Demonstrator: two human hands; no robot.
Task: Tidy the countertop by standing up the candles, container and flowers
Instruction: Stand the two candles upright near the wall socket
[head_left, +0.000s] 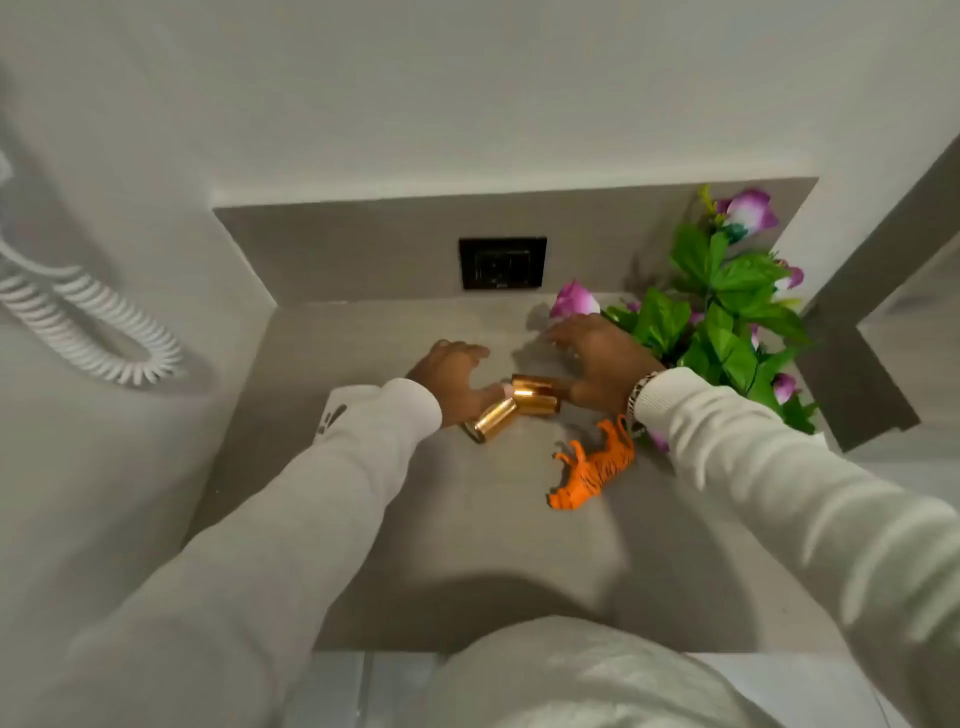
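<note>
Three gold cylindrical candles lie on their sides in the middle of the grey countertop (467, 545): one (491, 420) tilted toward me, two others (535, 393) side by side behind it. My left hand (452, 382) hovers just left of them, fingers apart, thumb touching the near candle. My right hand (597, 358) spreads open just right of the pair, thumb against them. A bunch of artificial purple flowers with green leaves (722, 312) lies tipped against the right back corner, behind my right wrist. No container is visible.
An orange toy tiger (595, 467) lies on its side in front of my right wrist. A black wall socket (502, 262) sits in the grey backsplash. A white coiled cord (88, 332) hangs on the left wall.
</note>
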